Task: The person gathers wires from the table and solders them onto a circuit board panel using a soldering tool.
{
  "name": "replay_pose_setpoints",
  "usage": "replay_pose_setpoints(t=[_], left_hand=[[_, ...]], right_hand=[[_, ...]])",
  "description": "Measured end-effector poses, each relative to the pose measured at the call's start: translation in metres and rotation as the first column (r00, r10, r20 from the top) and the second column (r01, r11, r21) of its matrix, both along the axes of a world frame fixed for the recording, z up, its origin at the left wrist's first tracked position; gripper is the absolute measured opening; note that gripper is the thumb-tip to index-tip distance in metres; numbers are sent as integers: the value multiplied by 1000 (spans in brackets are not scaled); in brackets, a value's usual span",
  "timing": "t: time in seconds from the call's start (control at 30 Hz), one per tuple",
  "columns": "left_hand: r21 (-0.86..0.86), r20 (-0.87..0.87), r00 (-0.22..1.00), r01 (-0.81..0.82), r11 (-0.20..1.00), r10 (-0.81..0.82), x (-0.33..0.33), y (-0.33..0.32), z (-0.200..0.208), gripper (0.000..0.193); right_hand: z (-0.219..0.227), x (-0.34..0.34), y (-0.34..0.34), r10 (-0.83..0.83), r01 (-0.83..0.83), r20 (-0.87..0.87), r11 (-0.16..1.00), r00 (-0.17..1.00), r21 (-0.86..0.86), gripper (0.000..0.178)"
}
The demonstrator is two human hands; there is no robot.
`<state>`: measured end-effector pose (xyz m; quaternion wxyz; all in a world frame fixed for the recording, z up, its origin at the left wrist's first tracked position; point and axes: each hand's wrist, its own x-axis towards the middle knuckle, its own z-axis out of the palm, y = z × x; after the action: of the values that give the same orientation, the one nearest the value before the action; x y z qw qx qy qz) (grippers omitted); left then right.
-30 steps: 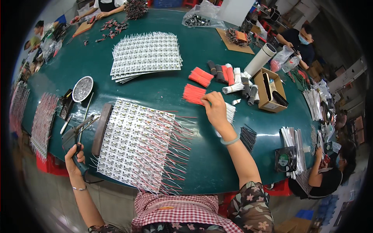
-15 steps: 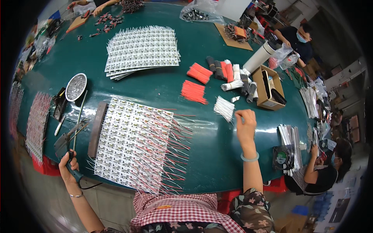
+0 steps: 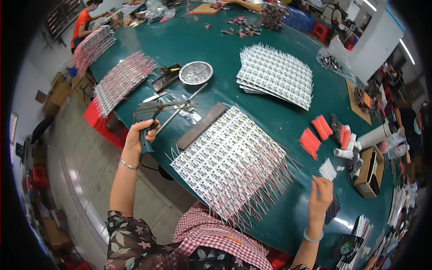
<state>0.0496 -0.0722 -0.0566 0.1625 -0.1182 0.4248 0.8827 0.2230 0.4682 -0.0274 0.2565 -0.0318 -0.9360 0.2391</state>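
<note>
My left hand is closed round the grip of a dark green soldering gun, whose metal tip points right over the table. Right of the tip lies a panel of small white circuit boards, with red and white wires sticking out along its right side. A dark bar rests along the panel's left edge. My right hand hangs by the panel's right side, just below a small pile of white wires. Its fingers are bent together; anything pinched there is too small to make out.
A round metal bowl stands beyond the gun. Stacked board panels lie farther back. Red wire bundles and a cardboard box are at right. A wired panel lies at left, near a red stool.
The view has swung left, so the table sits farther right in it. The soldering gun is raised nearer the panel's dark bar. My right hand stays near the white wires.
</note>
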Motion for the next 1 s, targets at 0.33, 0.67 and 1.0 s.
replay_pose_setpoints(t=[0.33, 0.67, 1.0], left_hand=[[361, -117, 945, -245, 900, 304, 72, -52, -2, 25], [432, -69, 825, -481, 762, 561, 175, -108, -22, 22], [424, -34, 874, -426, 799, 484, 129, -97, -17, 21]], right_hand=[[-22, -208, -244, 829, -808, -124, 560, 546, 182, 35], [-62, -265, -344, 854, -743, 199, 276, 481, 610, 9], [-2, -201, -300, 953, -702, -101, 279, 285, 655, 22]])
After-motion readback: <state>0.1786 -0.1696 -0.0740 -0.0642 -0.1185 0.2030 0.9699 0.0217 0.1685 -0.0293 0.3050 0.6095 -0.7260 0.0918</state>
